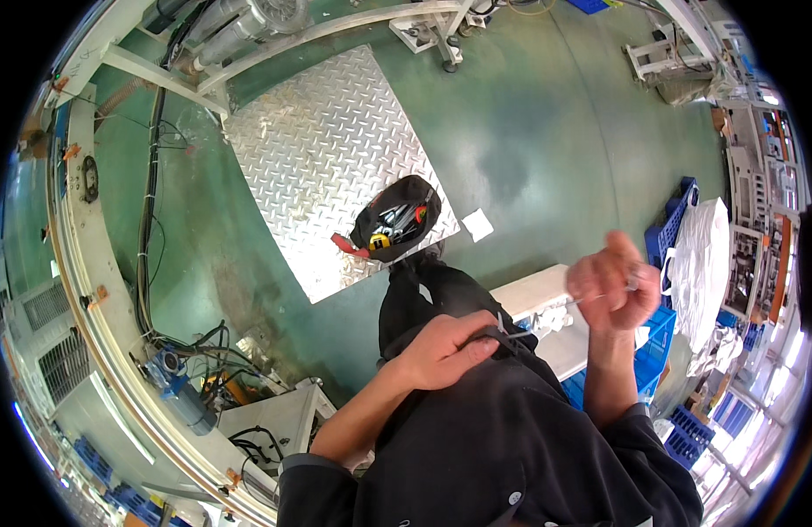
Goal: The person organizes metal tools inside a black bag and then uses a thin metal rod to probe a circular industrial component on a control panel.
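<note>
My left hand (445, 350) is closed in front of my dark jacket, thumb and fingers pinching a small black part (509, 342). Raised to the right of it, my right hand (615, 285) is curled and slightly smeared by motion. A thin metal rod (574, 303) runs from its fingers toward the black part; I cannot make out whether its tip touches. Beyond my legs sits a black tool bag (432, 209), its top gaping, with several metal tools (404, 220) and a yellow tape measure (380, 241) inside.
The bag stands on a diamond-pattern metal plate (309, 132). A white scrap of paper (478, 225) lies on the green floor (520, 114). Along the left runs a machine frame (107, 307) with cables. At right are blue crates (656, 347) and a white plastic bag (697, 263).
</note>
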